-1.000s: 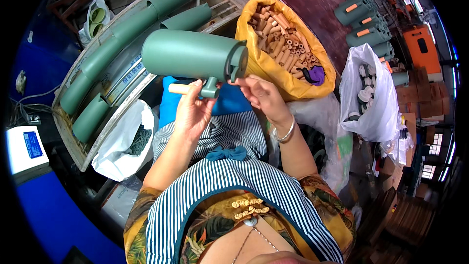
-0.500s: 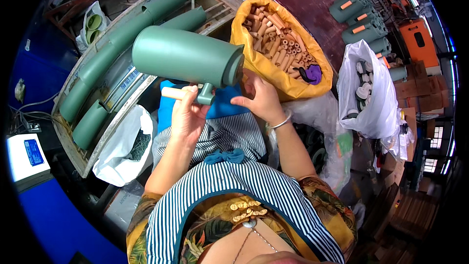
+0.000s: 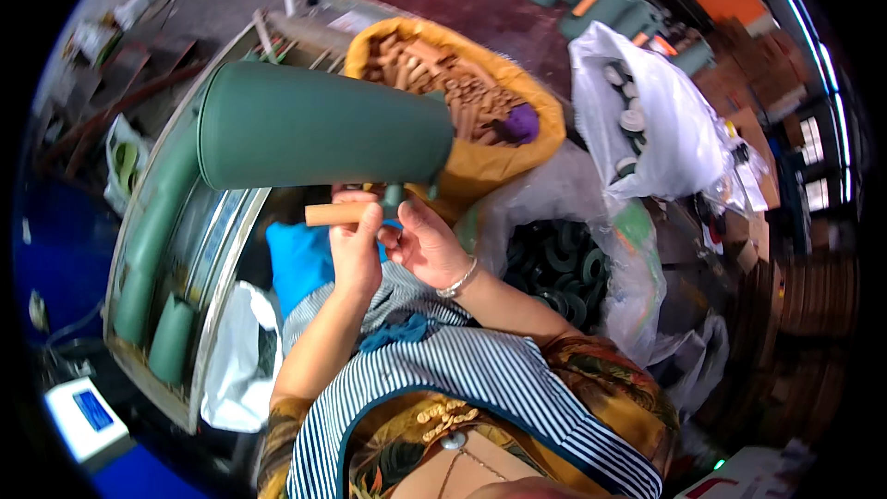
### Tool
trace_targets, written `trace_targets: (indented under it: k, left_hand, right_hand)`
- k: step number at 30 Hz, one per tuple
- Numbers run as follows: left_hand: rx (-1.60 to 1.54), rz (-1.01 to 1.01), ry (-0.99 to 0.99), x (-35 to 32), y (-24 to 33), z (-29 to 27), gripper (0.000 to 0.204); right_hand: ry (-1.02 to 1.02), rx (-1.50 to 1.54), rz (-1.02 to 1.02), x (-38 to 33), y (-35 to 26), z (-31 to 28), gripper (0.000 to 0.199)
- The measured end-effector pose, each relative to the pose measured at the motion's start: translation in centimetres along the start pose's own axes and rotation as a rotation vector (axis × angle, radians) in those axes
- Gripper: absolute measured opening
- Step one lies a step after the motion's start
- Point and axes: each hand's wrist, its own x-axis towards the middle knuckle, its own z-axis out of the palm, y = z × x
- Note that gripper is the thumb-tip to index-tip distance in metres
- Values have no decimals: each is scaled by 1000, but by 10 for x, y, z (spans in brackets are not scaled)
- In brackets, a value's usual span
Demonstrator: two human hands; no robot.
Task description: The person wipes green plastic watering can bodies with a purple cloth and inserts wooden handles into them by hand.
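A large dark green plastic can body (image 3: 314, 129) is held up on its side in front of me, its wide end to the left. My left hand (image 3: 356, 254) grips a short tan cardboard-like tube (image 3: 334, 214) just under the can. My right hand (image 3: 423, 245) pinches a small green fitting (image 3: 394, 196) at the can's underside near its narrow end. Both hands are close together below the can.
An orange sack (image 3: 480, 162) full of tan tubes sits behind the can. A white bag of round caps (image 3: 647, 120) is at the right, a clear bag of dark green rings (image 3: 564, 268) below it. Stacked green cans (image 3: 152, 249) lie in a frame at left.
The green can has been lifted closer to the camera and now looks much larger. Both hands have risen with it and stay under its narrow end.
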Motion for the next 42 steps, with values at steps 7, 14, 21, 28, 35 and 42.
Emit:
trace_targets:
  k: [7, 14, 21, 28, 35, 42]
  left_hand:
    - [47, -263, -384, 78, 8, 74, 60]
    - [974, 224, -441, 67, -73, -5, 14]
    - [1408, 372, -795, 60, -100, -34, 13]
    - [1347, 383, -905, 77, -120, -4, 11]
    - [1175, 192, -962, 84, -123, 4, 13]
    - [958, 35, -963, 67, -147, 32, 11]
  right_hand:
    - [517, -331, -962, 42, -187, -12, 22]
    - [1121, -1433, -822, 157, -369, -120, 39]
    - [1533, -1493, -702, 271, -441, -181, 47]
    - [1170, -1576, -826, 259, -393, -233, 81]
    - [1184, -2675, -1435, 32, -291, -192, 51]
    - [1456, -1677, -682, -106, -425, -266, 73]
